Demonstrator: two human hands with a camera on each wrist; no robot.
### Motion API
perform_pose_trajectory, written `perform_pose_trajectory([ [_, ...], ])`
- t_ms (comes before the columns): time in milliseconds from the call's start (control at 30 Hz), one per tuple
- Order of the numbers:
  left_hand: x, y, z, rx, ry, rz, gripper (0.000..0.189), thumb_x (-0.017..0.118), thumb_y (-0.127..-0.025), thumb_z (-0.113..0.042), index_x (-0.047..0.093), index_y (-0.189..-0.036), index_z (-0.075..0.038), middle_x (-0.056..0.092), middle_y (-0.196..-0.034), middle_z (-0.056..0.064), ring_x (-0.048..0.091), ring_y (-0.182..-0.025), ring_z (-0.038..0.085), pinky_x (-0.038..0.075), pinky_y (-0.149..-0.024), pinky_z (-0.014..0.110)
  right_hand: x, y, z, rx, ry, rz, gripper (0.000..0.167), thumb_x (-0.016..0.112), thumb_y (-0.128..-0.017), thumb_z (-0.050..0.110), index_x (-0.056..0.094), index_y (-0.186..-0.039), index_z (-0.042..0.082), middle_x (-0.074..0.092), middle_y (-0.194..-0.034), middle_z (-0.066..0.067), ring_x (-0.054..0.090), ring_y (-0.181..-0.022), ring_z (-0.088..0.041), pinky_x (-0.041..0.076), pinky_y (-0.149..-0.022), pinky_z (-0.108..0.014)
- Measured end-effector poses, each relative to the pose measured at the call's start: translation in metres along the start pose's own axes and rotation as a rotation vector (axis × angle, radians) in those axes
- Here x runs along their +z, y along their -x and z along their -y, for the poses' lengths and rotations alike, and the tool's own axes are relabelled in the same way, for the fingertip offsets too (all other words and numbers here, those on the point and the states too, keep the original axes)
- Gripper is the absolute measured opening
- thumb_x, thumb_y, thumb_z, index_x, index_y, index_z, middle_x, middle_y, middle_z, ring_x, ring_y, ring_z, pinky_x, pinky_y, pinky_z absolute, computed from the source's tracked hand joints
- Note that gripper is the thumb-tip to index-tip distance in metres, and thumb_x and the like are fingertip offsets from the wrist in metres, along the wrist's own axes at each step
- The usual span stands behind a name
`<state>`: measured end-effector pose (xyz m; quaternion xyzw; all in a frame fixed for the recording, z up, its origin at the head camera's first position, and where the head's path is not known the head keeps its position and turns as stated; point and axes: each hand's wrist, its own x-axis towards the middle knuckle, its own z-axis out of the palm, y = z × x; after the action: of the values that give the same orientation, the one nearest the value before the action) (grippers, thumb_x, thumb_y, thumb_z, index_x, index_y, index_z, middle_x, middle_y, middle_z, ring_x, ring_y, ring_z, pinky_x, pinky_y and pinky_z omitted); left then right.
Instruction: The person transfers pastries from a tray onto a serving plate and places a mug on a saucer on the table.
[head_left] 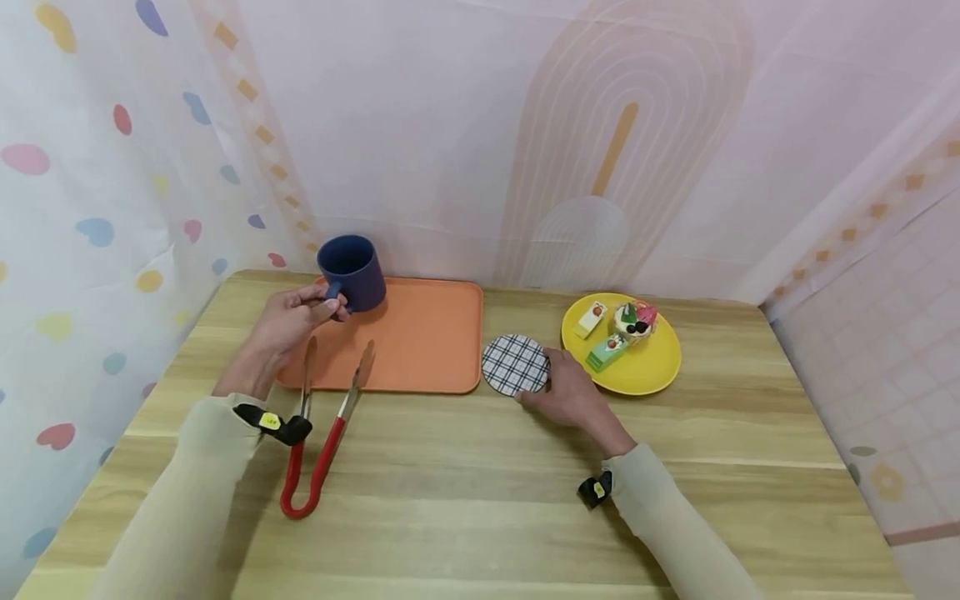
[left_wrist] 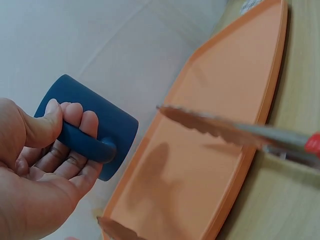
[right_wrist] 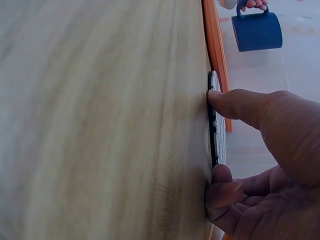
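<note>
My left hand [head_left: 296,321] grips a dark blue mug [head_left: 362,275] by its handle, holding it above the back left of an orange tray [head_left: 427,333]. In the left wrist view the fingers [left_wrist: 75,162] pass through the handle, with the thumb on top. My right hand [head_left: 570,392] holds a round checked coaster [head_left: 515,365] by its edge, thumb on the near side and fingers at the right. In the right wrist view the coaster [right_wrist: 218,130] lies low and flat along the tabletop, right beside the tray.
Red-handled tongs [head_left: 322,467] lie spread, their tips over the tray's left part, close by my left wrist. A yellow plate [head_left: 637,379] with several small toy desserts stands right of the coaster. Patterned cloth [head_left: 420,167] hangs behind the wooden table [head_left: 450,517].
</note>
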<state>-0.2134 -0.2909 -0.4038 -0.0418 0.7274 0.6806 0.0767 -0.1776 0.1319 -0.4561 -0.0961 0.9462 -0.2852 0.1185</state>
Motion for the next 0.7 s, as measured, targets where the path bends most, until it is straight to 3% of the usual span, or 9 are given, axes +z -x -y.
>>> perform_pose_trajectory([
  [67, 0.005, 0.001, -0.002, 0.014, -0.018, 0.001, 0.017, 0.063, -0.102, -0.022, 0.068, -0.11, -0.007, 0.073, -0.087, -0.011, 0.072, -0.091, 0.004, 0.032, -0.121, 0.046, -0.001, -0.001, -0.001, -0.01, -0.001, -0.01, 0.09, 0.079, -0.087, 0.04, 0.035, -0.153, -0.004, 0.048, -0.149, -0.024, 0.051, -0.135, -0.038, 0.042, -0.114, -0.051],
  [167, 0.011, 0.004, -0.004, 0.035, -0.039, 0.011, 0.017, 0.061, -0.103, -0.021, 0.066, -0.11, -0.006, 0.072, -0.085, -0.012, 0.071, -0.09, 0.003, 0.023, -0.124, 0.057, -0.001, 0.0, -0.001, -0.016, -0.002, -0.012, 0.09, 0.079, -0.088, 0.039, 0.035, -0.153, -0.005, 0.048, -0.149, -0.025, 0.051, -0.135, -0.038, 0.042, -0.114, -0.052],
  [367, 0.024, 0.01, -0.007, 0.059, -0.096, 0.015, 0.022, 0.059, -0.104, -0.023, 0.066, -0.112, -0.003, 0.072, -0.087, -0.014, 0.071, -0.093, 0.003, 0.042, -0.111, 0.035, -0.001, -0.001, -0.003, -0.006, -0.004, -0.004, 0.091, 0.078, -0.088, 0.039, 0.034, -0.154, -0.005, 0.047, -0.15, -0.024, 0.05, -0.136, -0.038, 0.041, -0.115, -0.052],
  [433, 0.028, 0.013, -0.007, 0.06, -0.116, 0.011, 0.024, 0.058, -0.105, -0.023, 0.065, -0.113, -0.002, 0.072, -0.088, -0.014, 0.07, -0.094, 0.003, 0.043, -0.112, 0.037, 0.0, -0.001, -0.003, -0.005, -0.004, -0.003, 0.091, 0.078, -0.088, 0.039, 0.033, -0.154, -0.005, 0.047, -0.151, -0.025, 0.049, -0.137, -0.038, 0.04, -0.116, -0.052],
  [600, 0.039, 0.017, -0.009, 0.06, -0.119, 0.013, 0.028, 0.057, -0.106, -0.02, 0.06, -0.119, 0.005, 0.071, -0.087, -0.012, 0.071, -0.097, 0.007, 0.031, -0.121, 0.055, -0.001, -0.001, -0.003, -0.002, -0.006, -0.007, 0.091, 0.079, -0.088, 0.039, 0.034, -0.154, -0.005, 0.047, -0.151, -0.025, 0.049, -0.137, -0.038, 0.04, -0.116, -0.052],
  [667, 0.044, 0.019, -0.01, 0.073, -0.12, 0.02, 0.03, 0.057, -0.106, -0.019, 0.059, -0.12, 0.007, 0.071, -0.086, -0.011, 0.072, -0.098, 0.009, 0.031, -0.122, 0.055, 0.0, -0.001, -0.003, 0.001, -0.008, -0.009, 0.092, 0.079, -0.087, 0.04, 0.034, -0.154, -0.005, 0.047, -0.151, -0.025, 0.049, -0.137, -0.038, 0.04, -0.116, -0.052],
  [700, 0.046, 0.02, -0.011, 0.081, -0.124, 0.027, 0.03, 0.057, -0.106, -0.019, 0.059, -0.12, 0.007, 0.071, -0.086, -0.011, 0.071, -0.099, 0.009, 0.034, -0.121, 0.05, 0.0, -0.001, -0.002, 0.003, -0.011, -0.011, 0.092, 0.08, -0.087, 0.04, 0.034, -0.153, -0.004, 0.047, -0.151, -0.024, 0.049, -0.137, -0.038, 0.041, -0.116, -0.052],
])
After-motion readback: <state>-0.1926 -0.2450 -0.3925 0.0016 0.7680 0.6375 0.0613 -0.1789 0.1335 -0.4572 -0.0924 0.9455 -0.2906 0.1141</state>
